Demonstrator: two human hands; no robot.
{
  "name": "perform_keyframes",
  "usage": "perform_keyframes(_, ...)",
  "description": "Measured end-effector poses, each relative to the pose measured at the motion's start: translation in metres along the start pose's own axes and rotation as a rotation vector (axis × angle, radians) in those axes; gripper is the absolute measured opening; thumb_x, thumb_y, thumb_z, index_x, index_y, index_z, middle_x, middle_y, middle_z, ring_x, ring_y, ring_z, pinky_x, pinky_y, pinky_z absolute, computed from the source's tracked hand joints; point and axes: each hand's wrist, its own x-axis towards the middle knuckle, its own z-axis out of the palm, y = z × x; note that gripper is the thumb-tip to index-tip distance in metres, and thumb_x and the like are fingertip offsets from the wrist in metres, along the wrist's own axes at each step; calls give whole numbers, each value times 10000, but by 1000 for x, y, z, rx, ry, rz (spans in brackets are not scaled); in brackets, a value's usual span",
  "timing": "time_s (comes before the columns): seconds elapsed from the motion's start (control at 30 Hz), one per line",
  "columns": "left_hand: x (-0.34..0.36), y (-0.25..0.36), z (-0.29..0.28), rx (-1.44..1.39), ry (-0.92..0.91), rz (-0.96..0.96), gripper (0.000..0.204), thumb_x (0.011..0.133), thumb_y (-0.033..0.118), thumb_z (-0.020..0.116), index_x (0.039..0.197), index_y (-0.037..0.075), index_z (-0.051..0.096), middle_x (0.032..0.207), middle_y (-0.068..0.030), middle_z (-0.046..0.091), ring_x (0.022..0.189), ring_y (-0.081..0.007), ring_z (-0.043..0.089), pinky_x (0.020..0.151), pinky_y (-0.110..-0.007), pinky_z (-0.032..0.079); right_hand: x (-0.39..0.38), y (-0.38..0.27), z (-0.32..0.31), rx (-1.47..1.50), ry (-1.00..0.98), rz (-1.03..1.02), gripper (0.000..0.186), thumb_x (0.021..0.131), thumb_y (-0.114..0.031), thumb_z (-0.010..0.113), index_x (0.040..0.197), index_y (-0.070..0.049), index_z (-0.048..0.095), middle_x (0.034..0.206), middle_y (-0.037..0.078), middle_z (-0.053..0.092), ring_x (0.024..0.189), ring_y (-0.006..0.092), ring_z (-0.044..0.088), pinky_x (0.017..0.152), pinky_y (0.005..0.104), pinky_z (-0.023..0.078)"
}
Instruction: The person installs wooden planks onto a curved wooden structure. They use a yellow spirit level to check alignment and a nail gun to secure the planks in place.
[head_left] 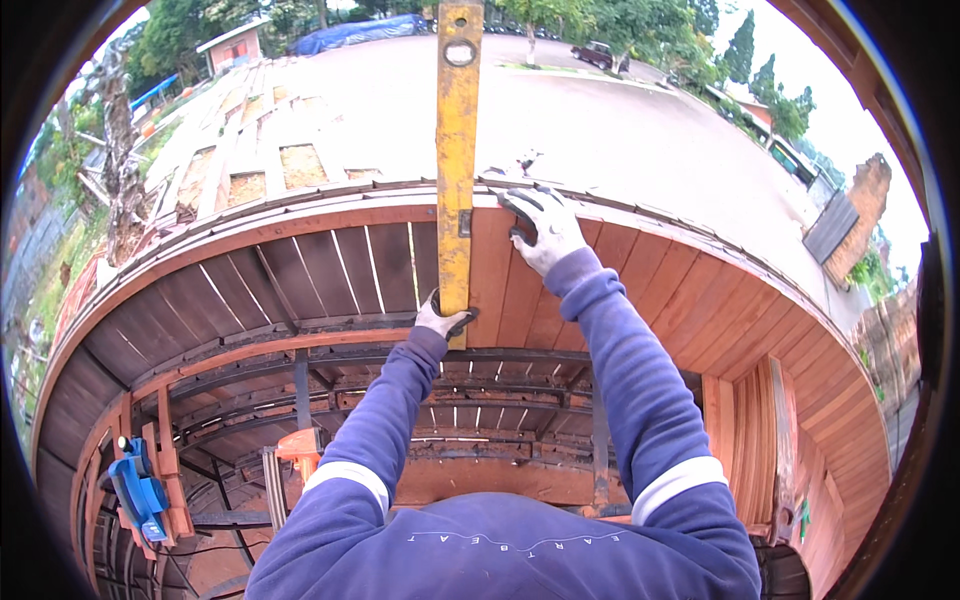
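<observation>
A long, worn yellow spirit level [456,120] stands upright in the picture's middle, lying across the curved wooden wall and reaching past its top edge. My left hand [440,317], in a light glove with dark fingertips, is closed round the level's lower part, its thumb across the front. To the right of the level, my gloved right hand [548,230] is at the top edge of the reddish boards [525,295]. Its fingers and thumb are apart with nothing seen between them. Left of the level are darker slats [330,270] with light showing through narrow gaps.
At lower left are a blue power tool [138,490] and an orange tool [299,450]. Dark metal framing [302,390] runs below the wall. Several thin wooden strips [752,430] stand at right. Beyond the wall lie planks [240,125] and a paved yard [640,130].
</observation>
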Motion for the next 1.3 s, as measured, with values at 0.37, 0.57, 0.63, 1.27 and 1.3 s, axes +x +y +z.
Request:
perform_keyframes(0.37,0,53,-25,-69,4,231,448,870,-7,726,1283,-10,555,1161,-80,686,1037,-156,657,919,-300,532,8,-21,0,99,93,-31,465,796,-224,737,1234,-128,611,1389,87,534,1365,290,410,1210,475,230)
perform_keyframes(0.57,2,45,-23,6,42,217,485,862,49,759,1288,-18,535,1159,-107,681,1049,-160,644,938,-305,513,-30,-46,-9,176,230,-28,454,766,-154,749,1196,-136,604,1374,85,533,1360,296,413,1206,507,214)
perform_keyframes(0.63,-5,36,-24,135,239,309,576,852,24,753,1357,-13,479,1242,-122,632,1108,-172,617,967,-306,499,-54,-60,-14,278,254,-36,465,788,-75,737,1229,-91,591,1285,91,615,1268,280,531,1154,458,334)
perform_keyframes(1.27,-361,141,88,473,286,419,578,784,181,727,1314,56,532,1237,-177,580,1170,-357,566,1019,-446,439,-175,-152,-112,1359,215,-171,449,852,-15,562,1292,69,522,1169,247,624,1047,311,654,947,401,515)
perform_keyframes(1.3,-375,144,88,447,292,396,533,787,167,717,1280,46,555,1187,-180,607,1129,-361,591,992,-444,458,-172,-166,-114,1459,209,-165,453,856,-40,577,1293,68,521,1166,247,625,1043,310,654,939,397,518)
